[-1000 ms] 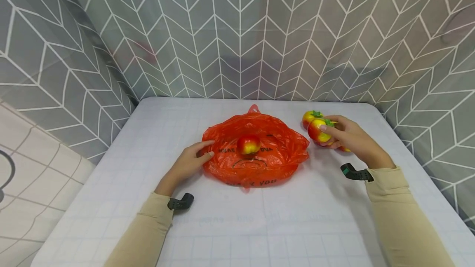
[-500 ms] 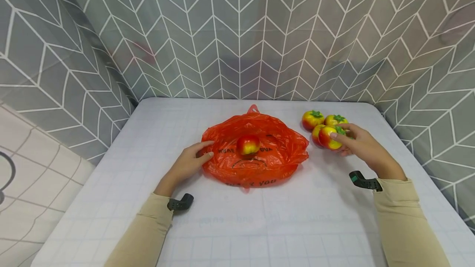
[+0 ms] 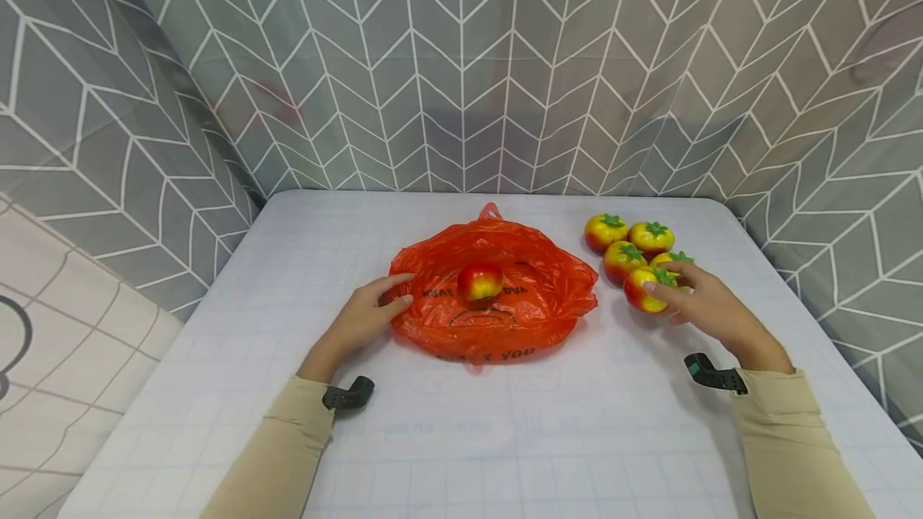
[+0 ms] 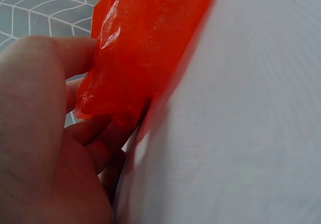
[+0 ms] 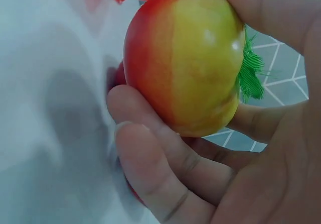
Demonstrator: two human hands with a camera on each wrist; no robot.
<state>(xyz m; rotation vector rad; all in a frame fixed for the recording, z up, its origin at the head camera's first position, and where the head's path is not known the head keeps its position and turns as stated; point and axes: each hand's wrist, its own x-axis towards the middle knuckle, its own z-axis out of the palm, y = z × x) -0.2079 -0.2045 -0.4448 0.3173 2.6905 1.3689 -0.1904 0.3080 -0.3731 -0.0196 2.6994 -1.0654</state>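
My right hand [image 3: 714, 311] holds a red-and-yellow artificial persimmon [image 5: 185, 63] with a green leafy top, thumb on one side and fingers curled round the other. Several more persimmons [image 3: 606, 232] are clustered just beyond it at the back right of the table. A red plastic bag [image 3: 505, 335] with dark lettering lies spread at the middle, its mouth wide. Inside the bag rests one red-and-yellow fruit [image 3: 481, 282]. The bag's left edge is between the thumb and fingers of my left hand [image 3: 364, 319]; the left wrist view shows the thin film [image 4: 145, 48] there.
The white table [image 3: 461, 439] carries a faint grid and ends at a back edge. Grey chevron-patterned curtain [image 3: 461, 62] stands behind and on both sides. A dark camera band sits on each wrist.
My right hand has moved right and nearer with the persimmon, bringing more of the clustered persimmons into sight. The left hand and the bag stay where they were.
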